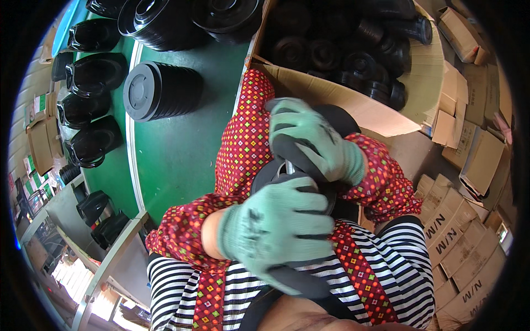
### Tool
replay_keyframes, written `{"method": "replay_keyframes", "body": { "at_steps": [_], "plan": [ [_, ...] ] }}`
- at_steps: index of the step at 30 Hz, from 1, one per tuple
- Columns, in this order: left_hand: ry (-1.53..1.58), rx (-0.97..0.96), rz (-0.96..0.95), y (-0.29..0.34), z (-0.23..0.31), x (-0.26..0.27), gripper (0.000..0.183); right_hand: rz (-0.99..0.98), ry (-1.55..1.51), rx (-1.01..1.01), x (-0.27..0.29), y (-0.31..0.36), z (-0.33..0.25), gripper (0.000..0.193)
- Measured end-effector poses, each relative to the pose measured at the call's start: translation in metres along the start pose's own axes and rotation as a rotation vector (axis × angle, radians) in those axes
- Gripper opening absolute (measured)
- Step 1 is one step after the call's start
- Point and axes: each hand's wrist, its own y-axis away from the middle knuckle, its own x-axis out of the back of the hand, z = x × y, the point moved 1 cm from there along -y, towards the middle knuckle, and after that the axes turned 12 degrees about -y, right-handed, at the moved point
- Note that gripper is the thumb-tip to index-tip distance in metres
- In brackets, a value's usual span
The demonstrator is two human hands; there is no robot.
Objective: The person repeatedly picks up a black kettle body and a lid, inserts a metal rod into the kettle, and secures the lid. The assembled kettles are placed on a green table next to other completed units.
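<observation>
In front of my chest, a black rounded plastic part is held in my lap between both hands. My left hand, in a green glove with dark fingertips, lies across the near side with its fingers bent over the part. On the far side my right hand, gloved alike, has its fingers curled and its thumb pressed in. A small shiny piece shows between the hands; its kind is unclear. Another black curved surface appears beyond the right hand. The gloves hide much of the part.
A green workbench holds stacked black round parts, larger stacks and a row of glossy black housings. An open carton of black parts stands at the far right. Folded cartons are piled at right.
</observation>
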Motion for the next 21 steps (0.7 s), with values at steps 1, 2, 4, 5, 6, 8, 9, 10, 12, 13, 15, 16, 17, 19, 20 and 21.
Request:
{"method": "replay_keyframes", "body": {
  "at_steps": [1, 2, 4, 5, 6, 8, 9, 10, 12, 13, 15, 16, 17, 19, 20, 21],
  "plan": [
    [0.112, -0.061, 0.059, 0.012, -0.007, 0.005, 0.042, 0.015, -0.023, -0.110, 0.012, -0.003, -0.007, 0.035],
    [0.245, -0.077, 0.203, 0.027, -0.015, 0.002, 0.048, -0.155, 0.028, -0.209, 0.028, -0.009, -0.014, 0.045],
    [0.503, -0.196, 0.234, 0.048, -0.041, 0.009, 0.049, -0.391, 0.163, -0.388, 0.053, -0.023, -0.037, 0.055],
    [0.608, -0.242, 0.207, 0.047, -0.058, 0.012, 0.052, -0.437, 0.248, -0.499, 0.057, -0.023, -0.052, 0.057],
    [0.688, -0.272, 0.202, 0.049, -0.067, 0.014, 0.054, -0.428, 0.321, -0.443, 0.059, -0.019, -0.057, 0.061],
    [0.891, -0.207, 0.338, 0.060, -0.070, 0.004, 0.064, -0.500, 0.427, -0.632, 0.055, -0.023, -0.078, 0.061],
    [0.923, -0.132, 0.396, 0.060, -0.065, 0.003, 0.064, -0.529, 0.488, -0.731, 0.053, -0.028, -0.092, 0.061],
    [0.953, -0.056, 0.454, 0.058, -0.059, 0.002, 0.064, -0.560, 0.551, -0.786, 0.050, -0.037, -0.102, 0.061],
    [0.999, 0.017, 0.555, 0.057, -0.054, -0.003, 0.064, -0.581, 0.545, -0.860, 0.048, -0.041, -0.104, 0.060],
    [1.008, -0.023, 0.596, 0.057, -0.056, -0.008, 0.061, -0.595, 0.541, -0.894, 0.046, -0.041, -0.103, 0.059],
    [0.899, 0.162, 0.645, 0.060, -0.057, -0.001, 0.055, -0.352, 0.568, -0.656, 0.047, -0.030, -0.091, 0.058],
    [0.729, 0.289, 0.663, 0.061, -0.048, 0.005, 0.036, -0.293, 0.580, -0.561, 0.046, -0.027, -0.084, 0.057],
    [0.551, 0.424, 0.671, 0.058, -0.038, 0.012, 0.028, -0.265, 0.549, -0.519, 0.047, -0.025, -0.070, 0.056],
    [0.282, 0.668, 0.589, 0.060, -0.016, 0.029, 0.046, -0.315, 0.571, -0.526, 0.049, -0.053, -0.075, 0.053],
    [0.255, 0.724, 0.416, 0.068, -0.013, 0.043, 0.045, -0.279, 0.619, -0.483, 0.041, -0.060, -0.078, 0.053],
    [0.383, 0.848, 0.305, 0.074, -0.001, 0.053, 0.040, -0.241, 0.667, -0.439, 0.032, -0.067, -0.080, 0.054]
  ]
}}
